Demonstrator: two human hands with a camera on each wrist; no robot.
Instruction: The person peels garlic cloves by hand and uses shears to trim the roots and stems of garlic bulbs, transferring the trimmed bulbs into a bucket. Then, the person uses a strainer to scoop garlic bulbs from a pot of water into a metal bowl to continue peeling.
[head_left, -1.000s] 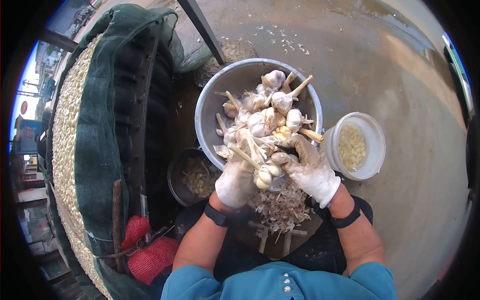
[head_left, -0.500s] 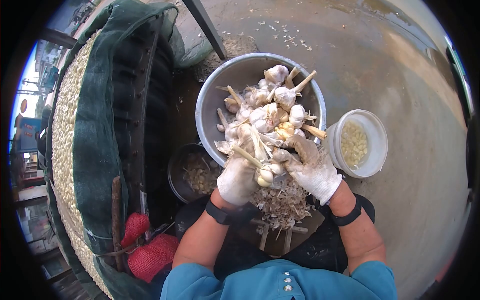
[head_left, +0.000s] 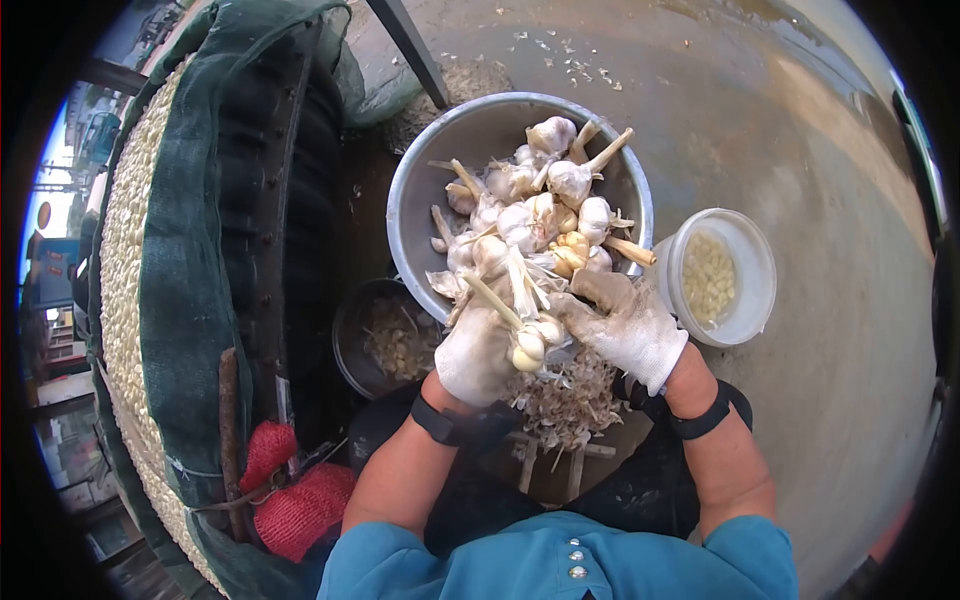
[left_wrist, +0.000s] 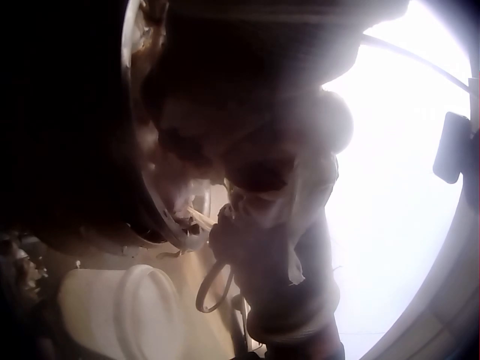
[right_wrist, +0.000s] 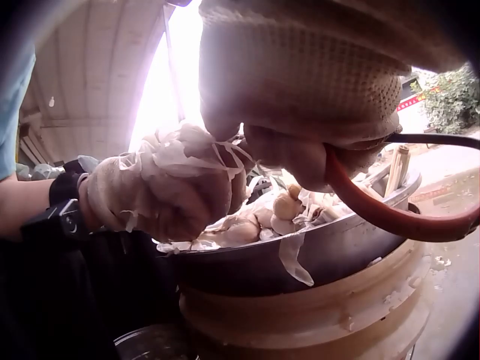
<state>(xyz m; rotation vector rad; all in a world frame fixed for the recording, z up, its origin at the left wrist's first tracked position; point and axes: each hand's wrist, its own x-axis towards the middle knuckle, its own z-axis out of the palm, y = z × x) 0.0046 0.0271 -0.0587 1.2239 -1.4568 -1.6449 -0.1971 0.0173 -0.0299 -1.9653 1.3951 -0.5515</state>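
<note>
Gloved in white, my left hand (head_left: 474, 358) grips a partly peeled garlic bulb (head_left: 528, 348) by its stalk end, and bare cloves show on its near side. My right hand (head_left: 632, 335), also gloved, meets the bulb from the right with its thumb at the cloves. Curled right fingers hold a tool with a looped red handle (right_wrist: 390, 214) in the right wrist view; its working end is hidden. Both hands are over the near rim of a metal bowl (head_left: 400, 215) heaped with garlic bulbs (head_left: 571, 183). The left wrist view is dark and shows mostly silhouettes.
A white bucket (head_left: 757, 275) with peeled cloves stands right of the bowl. Left of it sits a darker pot (head_left: 347, 352) with cloves and scraps. Garlic skins (head_left: 570, 405) pile below the hands. A green-netted bin (head_left: 185, 290) of cloves and red mesh bags (head_left: 305, 512) line the left.
Both hands stay at the same bulb, with small finger movements. A dark tip seen by the right fingers a second ago is now out of sight. The head view has shifted slightly.
</note>
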